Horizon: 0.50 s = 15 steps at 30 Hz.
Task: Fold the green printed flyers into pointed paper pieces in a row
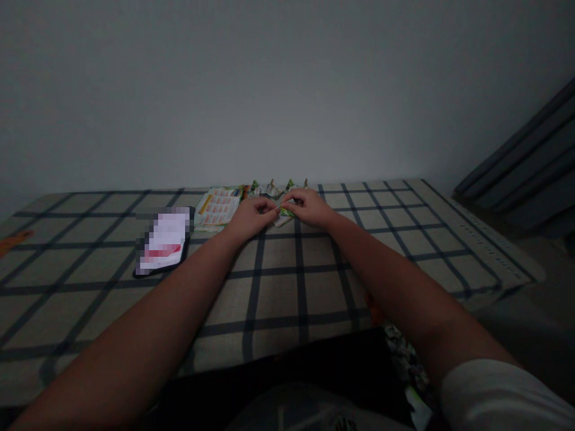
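Observation:
My left hand (252, 217) and my right hand (311, 208) meet over the far middle of the table. Between their pinched fingertips is a small folded piece of printed paper (284, 218), green and white; the fingers hide much of it. Just behind the hands stands a row of several pointed, folded printed pieces (272, 188), partly covered by my right hand. Beside my left hand lies a stack of printed leaflets (218, 208) with coloured boxes and a yellow strip.
A lit phone (164, 241) with a blurred screen lies left of my left forearm. The checked tablecloth (278, 287) covers the table up to a plain wall (287, 90). An orange item (15, 241) is at the left edge; a dark curtain (525, 161) hangs at right.

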### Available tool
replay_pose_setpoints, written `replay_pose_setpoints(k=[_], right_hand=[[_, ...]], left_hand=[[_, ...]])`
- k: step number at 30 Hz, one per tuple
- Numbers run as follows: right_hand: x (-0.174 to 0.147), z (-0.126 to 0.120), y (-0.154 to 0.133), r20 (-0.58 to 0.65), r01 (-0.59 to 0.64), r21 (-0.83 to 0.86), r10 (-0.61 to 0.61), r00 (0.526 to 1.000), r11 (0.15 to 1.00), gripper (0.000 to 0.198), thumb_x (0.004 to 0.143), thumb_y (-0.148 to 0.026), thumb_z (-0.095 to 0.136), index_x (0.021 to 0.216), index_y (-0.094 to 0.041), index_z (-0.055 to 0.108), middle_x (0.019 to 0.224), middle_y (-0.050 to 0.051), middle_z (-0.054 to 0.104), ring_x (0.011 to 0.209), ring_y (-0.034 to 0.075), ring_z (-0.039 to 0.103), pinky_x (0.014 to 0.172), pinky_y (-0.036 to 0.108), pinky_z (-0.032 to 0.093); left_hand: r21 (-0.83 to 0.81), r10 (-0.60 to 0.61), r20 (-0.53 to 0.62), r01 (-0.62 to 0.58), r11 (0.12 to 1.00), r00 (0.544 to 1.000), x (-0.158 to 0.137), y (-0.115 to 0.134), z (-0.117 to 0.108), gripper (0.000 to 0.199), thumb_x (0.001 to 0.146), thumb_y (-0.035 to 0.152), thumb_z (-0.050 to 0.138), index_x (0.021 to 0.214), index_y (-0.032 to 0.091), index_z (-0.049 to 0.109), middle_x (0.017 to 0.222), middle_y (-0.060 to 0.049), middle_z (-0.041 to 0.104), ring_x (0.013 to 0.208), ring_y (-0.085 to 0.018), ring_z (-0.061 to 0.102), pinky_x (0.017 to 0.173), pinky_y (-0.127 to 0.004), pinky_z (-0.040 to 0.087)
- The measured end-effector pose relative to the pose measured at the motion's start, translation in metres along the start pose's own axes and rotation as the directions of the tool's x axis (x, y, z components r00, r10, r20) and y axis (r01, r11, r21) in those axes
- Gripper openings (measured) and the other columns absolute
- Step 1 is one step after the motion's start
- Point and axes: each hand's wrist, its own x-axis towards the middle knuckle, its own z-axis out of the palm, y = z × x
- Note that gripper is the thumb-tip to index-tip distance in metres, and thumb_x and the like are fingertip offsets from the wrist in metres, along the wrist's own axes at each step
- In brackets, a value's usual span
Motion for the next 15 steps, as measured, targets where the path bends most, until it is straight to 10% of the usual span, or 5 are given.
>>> replay_pose_setpoints(k=[7, 15], right_hand=[[-0.001, 0.001, 0.003, 0.013, -0.003, 0.008, 0.003, 1.0, 1.0, 0.019, 0.088, -0.03, 0.066, 0.093, -0.015, 0.076, 0.081, 0.003, 0.065, 0.075, 0.015, 0.053, 0.07, 0.028, 0.038], [0.004, 0.007, 0.017, -0.084, -0.128, 0.322, 0.163, 0.983, 0.938, 0.041, 0.093, -0.043, 0.066, 0.126, -0.021, 0.058, 0.079, -0.002, 0.057, 0.067, 0.013, 0.054, 0.061, 0.026, 0.044]], left_hand=[[-0.005, -0.013, 0.068, 0.014, 1.0, 0.998, 0.0, 0.002, 0.0, 0.029, 0.071, 0.046, 0.07, 0.075, 0.017, 0.074, 0.066, -0.002, 0.068, 0.063, -0.016, 0.057, 0.06, -0.027, 0.041], [-0.112, -0.05, -0.101, 0.039, 0.993, 0.994, 0.0, 0.005, 0.0, 0.027, 0.074, 0.045, 0.074, 0.078, 0.018, 0.076, 0.079, -0.005, 0.074, 0.076, -0.02, 0.064, 0.072, -0.031, 0.049]])
